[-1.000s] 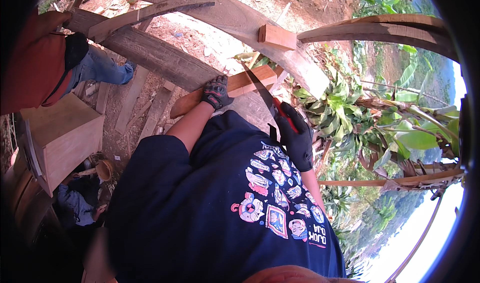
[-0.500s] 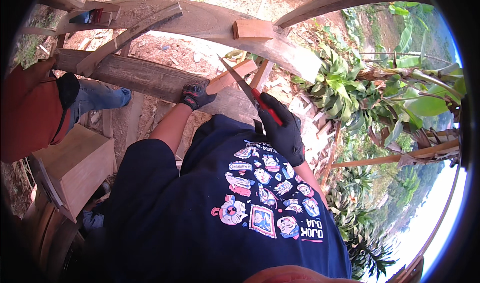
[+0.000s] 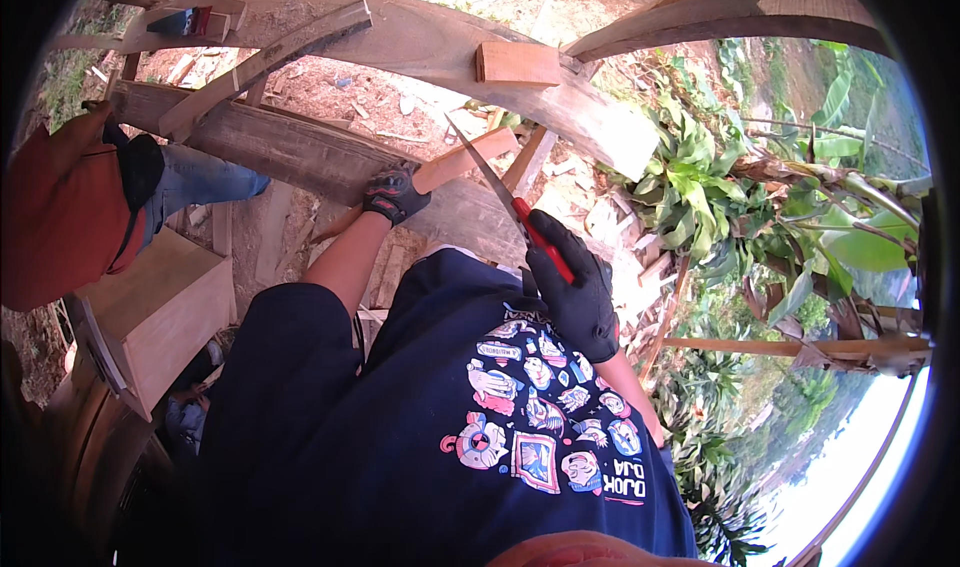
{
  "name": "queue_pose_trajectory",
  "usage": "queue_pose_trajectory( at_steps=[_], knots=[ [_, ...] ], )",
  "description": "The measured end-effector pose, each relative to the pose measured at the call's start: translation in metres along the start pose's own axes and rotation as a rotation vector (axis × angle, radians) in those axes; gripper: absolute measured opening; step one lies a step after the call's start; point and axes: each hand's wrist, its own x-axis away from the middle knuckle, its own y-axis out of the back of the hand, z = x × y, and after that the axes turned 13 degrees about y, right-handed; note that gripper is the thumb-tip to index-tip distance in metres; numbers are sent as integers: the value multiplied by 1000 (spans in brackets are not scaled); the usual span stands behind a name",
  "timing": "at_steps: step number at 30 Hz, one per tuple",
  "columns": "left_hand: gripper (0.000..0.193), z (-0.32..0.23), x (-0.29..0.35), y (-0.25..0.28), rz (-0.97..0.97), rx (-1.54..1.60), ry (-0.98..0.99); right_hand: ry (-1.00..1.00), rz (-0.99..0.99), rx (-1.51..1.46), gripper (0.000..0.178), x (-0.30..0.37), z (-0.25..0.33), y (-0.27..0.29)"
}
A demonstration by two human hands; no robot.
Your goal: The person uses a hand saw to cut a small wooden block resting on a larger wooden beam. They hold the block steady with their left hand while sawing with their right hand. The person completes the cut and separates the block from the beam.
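My left hand, in a black glove with grey and red trim, is closed around the near end of a short reddish wooden board. That board lies across a long weathered plank, its far end angled up to the right. My right hand, in a black glove, grips the red handle of a handsaw. The thin, tapering blade points away to the upper left and passes across the short board in the picture. Whether its teeth touch the wood, I cannot tell.
A wooden block rests on the farther plank. A narrow board bridges both planks. On the left stands a person in a red top, beside a wooden box. Wood scraps litter the ground; leafy plants grow on the right.
My right hand and the saw have drawn back slightly toward my body. My left hand keeps its hold on the short board. The whole view has shifted a little.
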Motion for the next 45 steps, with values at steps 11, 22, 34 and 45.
queue_pose_trajectory(
  at_steps=[11,22,34,45],
  knots=[
    [61,-15,31,25,60,101,125,146,109,79,53,-49,42,-22],
    [89,-23,46,-64,-209,205,33,251,80,175,46,-125,-38,-105],
    [64,-24,27,-78,-320,85,36,230,118,260,45,-117,-45,-127],
    [58,-23,32,-56,-258,85,52,117,165,312,37,-72,13,-93]
  ],
)
